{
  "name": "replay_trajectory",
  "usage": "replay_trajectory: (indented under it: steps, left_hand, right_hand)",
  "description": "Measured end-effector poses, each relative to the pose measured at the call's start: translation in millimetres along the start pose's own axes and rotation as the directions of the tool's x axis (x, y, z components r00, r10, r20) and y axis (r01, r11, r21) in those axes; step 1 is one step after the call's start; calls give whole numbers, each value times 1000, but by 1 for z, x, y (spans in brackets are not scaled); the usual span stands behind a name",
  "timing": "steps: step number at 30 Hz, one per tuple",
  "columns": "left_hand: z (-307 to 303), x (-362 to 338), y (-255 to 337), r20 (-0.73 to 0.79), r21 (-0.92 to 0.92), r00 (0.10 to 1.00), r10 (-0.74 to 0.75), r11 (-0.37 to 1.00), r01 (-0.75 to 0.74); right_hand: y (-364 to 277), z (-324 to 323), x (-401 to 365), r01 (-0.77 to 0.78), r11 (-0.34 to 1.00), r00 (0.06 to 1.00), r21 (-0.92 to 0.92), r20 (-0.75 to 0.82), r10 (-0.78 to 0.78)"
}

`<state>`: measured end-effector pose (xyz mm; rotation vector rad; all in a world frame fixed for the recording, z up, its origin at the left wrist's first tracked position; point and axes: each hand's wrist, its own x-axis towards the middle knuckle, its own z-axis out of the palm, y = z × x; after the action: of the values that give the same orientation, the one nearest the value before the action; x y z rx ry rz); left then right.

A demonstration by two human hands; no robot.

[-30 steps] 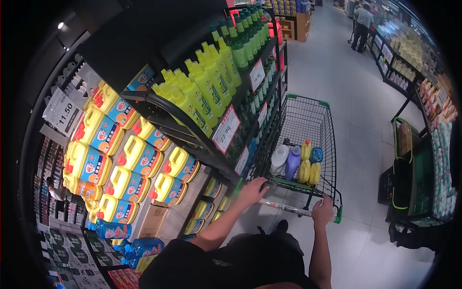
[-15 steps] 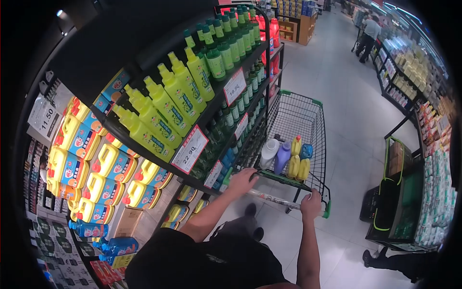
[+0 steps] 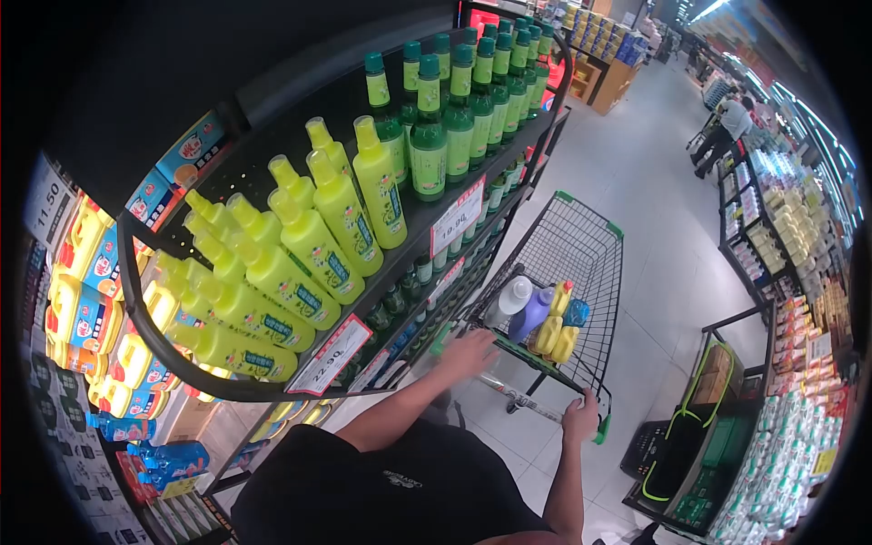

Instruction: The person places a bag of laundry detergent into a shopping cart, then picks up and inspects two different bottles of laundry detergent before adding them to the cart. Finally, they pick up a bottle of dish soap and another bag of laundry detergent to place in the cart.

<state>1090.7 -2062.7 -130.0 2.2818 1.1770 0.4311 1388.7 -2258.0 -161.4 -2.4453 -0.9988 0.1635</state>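
Note:
A wire shopping cart (image 3: pixel 581 245) with green corners stands in front of me. Its child-seat end holds a white bottle (image 3: pixel 510 301), a purple bottle (image 3: pixel 531 315), yellow bottles (image 3: pixel 554 331) and a blue item (image 3: pixel 576 312). My right hand (image 3: pixel 580 417) is closed round the right end of the handle. At the handle's left end is my left hand (image 3: pixel 467 356), slightly blurred, its fingers stretched out and nothing held in them. Just left of the cart, the shelf (image 3: pixel 409 250) carries yellow-green spray bottles (image 3: pixel 313 238) and green bottles (image 3: pixel 429 145).
Yellow jugs (image 3: pixel 86 309) fill shelving at the left. Along the right side stand a black basket (image 3: pixel 646 447), a rack with a green-edged black bag (image 3: pixel 695 422) and packed shelves (image 3: pixel 772 454). A person (image 3: pixel 724 132) is farther up the aisle.
The view has turned and come closer to the spray bottles. My left hand has loosened from the handle, its fingers now stretched out. My right hand stays on the handle.

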Motion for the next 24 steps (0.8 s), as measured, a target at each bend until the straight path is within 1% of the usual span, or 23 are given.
replay_trajectory:
  steps: [3,4,7,11,15,16,18,19,22,24]
  left_hand:
    - [6,24,-3,4,13,1000,31,999,-31]
    - [7,32,-3,3,27,999,45,999,-45]
    - [9,55,-3,28,15,998,49,999,-49]
    - [23,82,-8,16,16,1000,16,1000,-16]
    - [20,104,6,-6,25,999,-36,999,36]
    - [19,111,9,16,40,997,-75,996,74]
    - [19,122,16,60,65,986,-152,987,149]
    - [22,126,16,72,56,983,-166,985,163]
    - [28,142,15,111,28,973,-203,979,201]
    - [33,147,14,74,31,984,-161,987,159]
  right_hand:
    - [1,6,23,-5,1000,1000,18,-14,6]
    - [2,8,32,-9,1000,1000,-17,-16,9]
    - [-2,11,53,-20,999,1000,-30,-21,19]
    - [2,18,81,-13,999,1000,-53,2,13]
    - [3,17,106,98,991,994,-96,47,-94]
    - [3,15,113,172,980,983,-104,85,-164]
    - [1,11,127,210,976,969,-60,146,-199]
    - [1,9,133,225,973,961,-41,177,-215]
    - [5,7,151,298,954,928,-16,241,-286]
    - [-1,0,161,326,946,905,-1,290,-311]
